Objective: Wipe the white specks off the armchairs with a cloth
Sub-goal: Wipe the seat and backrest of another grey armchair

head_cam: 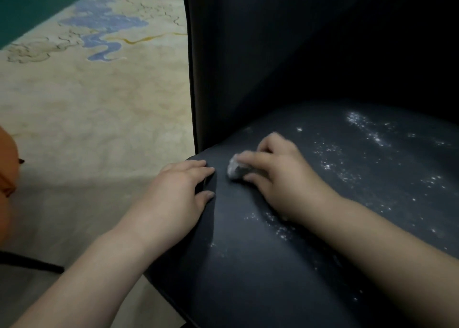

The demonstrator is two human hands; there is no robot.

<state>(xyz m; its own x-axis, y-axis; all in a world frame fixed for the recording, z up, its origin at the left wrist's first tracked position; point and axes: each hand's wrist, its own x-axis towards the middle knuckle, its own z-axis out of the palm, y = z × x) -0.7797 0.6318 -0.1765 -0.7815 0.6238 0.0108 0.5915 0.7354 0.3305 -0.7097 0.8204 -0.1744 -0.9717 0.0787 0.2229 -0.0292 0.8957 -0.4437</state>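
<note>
A dark blue armchair [248,265] fills the right half of the view, its seat dusted with white specks [332,163] on the middle and right. My right hand [275,178] grips a small grey bunched cloth [237,169] and presses it on the seat near the left rear corner. My left hand [178,198] rests on the seat's left edge, fingers straight and thumb on the cushion. More specks [275,228] lie just in front of my right wrist. The chair's backrest [248,54] rises dark behind the hands.
A cream carpet [87,116] with a blue and yellow pattern covers the floor on the left, bordered by green at the top. An orange object [7,178] shows at the left edge. A dark bar [32,263] lies low on the floor at the left.
</note>
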